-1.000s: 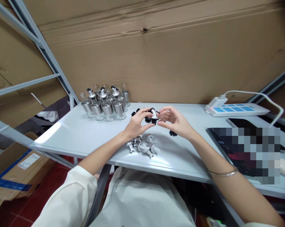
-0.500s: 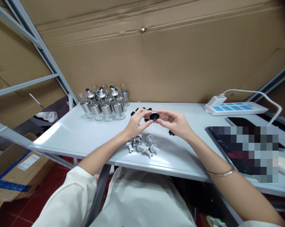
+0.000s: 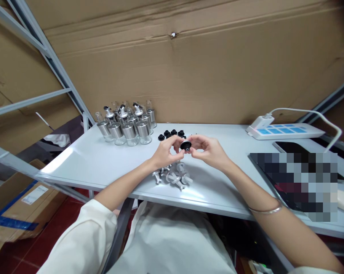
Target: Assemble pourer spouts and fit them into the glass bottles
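Between my two hands, above the table's middle, is a pour spout with a black stopper (image 3: 186, 145) facing me; a thin silver rim shows at its top edge. My left hand (image 3: 168, 152) pinches it from the left with thumb and fingers. From the right, my right hand (image 3: 209, 151) grips the same piece. Most of the silver part is hidden behind the stopper and fingers. Just below my hands lie several silver pour spouts (image 3: 173, 177) with whitish tubes. Several loose black stoppers (image 3: 173, 132) sit behind my left hand.
Glass bottles with steel sleeves (image 3: 130, 133) stand at the back left, some topped with spouts. At right are a power strip (image 3: 286, 131) with a plugged-in charger, a phone (image 3: 292, 148) and a blurred-out flat item. A cardboard wall (image 3: 200, 76) rises behind the white table (image 3: 83, 163).
My hands and the held piece have dropped slightly toward me, and the black stoppers behind show more. The piece is tilted a little differently. Both hands keep their grip.
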The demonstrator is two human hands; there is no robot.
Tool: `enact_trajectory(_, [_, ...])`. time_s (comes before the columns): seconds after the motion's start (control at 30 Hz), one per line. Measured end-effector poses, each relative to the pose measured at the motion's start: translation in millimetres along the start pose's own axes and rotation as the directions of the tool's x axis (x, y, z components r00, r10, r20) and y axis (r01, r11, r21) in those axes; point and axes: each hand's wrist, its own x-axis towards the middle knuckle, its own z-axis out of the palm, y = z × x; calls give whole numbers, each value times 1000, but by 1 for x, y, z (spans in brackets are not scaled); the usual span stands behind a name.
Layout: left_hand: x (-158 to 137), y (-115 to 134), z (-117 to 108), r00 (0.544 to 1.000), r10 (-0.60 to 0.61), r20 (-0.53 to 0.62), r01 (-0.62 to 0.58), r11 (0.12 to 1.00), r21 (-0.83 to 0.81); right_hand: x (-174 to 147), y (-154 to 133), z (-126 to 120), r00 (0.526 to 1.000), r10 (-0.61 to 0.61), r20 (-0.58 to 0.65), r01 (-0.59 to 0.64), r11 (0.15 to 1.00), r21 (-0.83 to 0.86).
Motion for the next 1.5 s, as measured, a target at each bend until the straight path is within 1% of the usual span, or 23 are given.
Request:
enact_trajectory(0.1, [1, 0, -1, 1000, 24, -6, -24, 999, 48, 0, 1, 0, 1000, 4, 11, -3, 1000, -15])
enact_trajectory(0.23, [3, -6, -3, 989, 146, -7, -144, 978, 152, 1, 4, -1, 999, -13, 42, 9, 997, 78])
enact_trajectory(0.37, [2, -12, -4, 974, 224, 33, -224, 939, 261, 4, 5, 0, 996, 60, 72, -74, 976, 204])
enact_trajectory(0.5, [0, -16, -3, 959, 261, 115, -284, 895, 344, 5, 4, 3, 993, 115, 38, -120, 969, 218])
enact_trajectory(0.7, [-1, -16, -1, 957, 259, 132, -290, 840, 459, 4, 5, 4, 997, 81, 9, -81, 977, 198])
enact_trajectory(0.8, [0, -16, -3, 938, 318, 141, -346, 815, 464, 4, 5, 3, 999, 49, 0, -48, 982, 184])
enact_trajectory(0.87, [3, -19, -11, 921, 374, 108, -379, 798, 469, 4, 5, 3, 999, 37, -15, -34, 984, 177])
enact_trajectory(0.9, [5, -21, -18, 916, 397, 56, -373, 793, 482, 3, 4, 3, 999, 37, -26, -32, 985, 172])
enact_trajectory(0.93, [8, -23, -27, 915, 402, -36, -330, 796, 507, 3, 3, 3, 999, 39, -36, -33, 985, 168])
enact_trajectory(0.97, [11, -26, -38, 900, 404, -161, -264, 802, 536, 3, 3, 2, 998, 44, -44, -36, 986, 164])
enact_trajectory(1.0, [14, -30, -51, 860, 404, -311, -180, 811, 557, 3, 2, 2, 997, 49, -52, -40, 986, 161])
enact_trajectory(1.03, [16, -34, -66, 807, 394, -439, -88, 816, 571, 3, 1, 2, 997, 51, -61, -40, 986, 160])
enact_trajectory(1.07, [17, -39, -82, 738, 349, -578, 45, 829, 558, 3, 1, 1, 996, 50, -69, -39, 986, 160])
enact_trajectory(1.1, [18, -45, -99, 669, 306, -678, 164, 829, 535, 3, 0, 1, 996, 48, -74, -35, 986, 162])
enact_trajectory(1.13, [16, -51, -117, 576, 274, -770, 275, 822, 499, 3, 0, 1, 996, 44, -78, -31, 986, 164])
enact_trajectory(1.17, [14, -58, -135, 463, 247, -851, 377, 814, 441, 3, 0, 1, 996, 40, -79, -27, 986, 163])
enact_trajectory(1.2, [9, -66, -152, 366, 218, -905, 456, 805, 379, 2, 0, 1, 996, 37, -77, -24, 987, 161])
enact_trajectory(1.23, [4, -75, -167, 291, 185, -939, 517, 795, 317, 2, 0, 1, 997, 34, -75, -22, 987, 156])
enact_trajectory(1.27, [-2, -84, -181, 240, 136, -961, 565, 785, 252, 2, -1, 1, 997, 31, -73, -20, 989, 149])
enact_trajectory(1.33, [-14, -102, -201, 165, 9, -986, 642, 758, 114, 2, -1, 2, 997, 27, -70, -17, 990, 139])
enact_trajectory(1.4, [-25, -118, -210, 133, -126, -983, 681, 732, -1, 2, -2, 1, 998, 27, -64, -18, 990, 138])
enact_trajectory(1.43, [-29, -125, -211, 141, -174, -975, 688, 725, -30, 2, -3, 1, 998, 28, -62, -19, 990, 140])
enact_trajectory(1.5, [-35, -135, -210, 215, -231, -949, 702, 712, -14, 2, -4, 1, 998, 28, -62, -19, 990, 141])
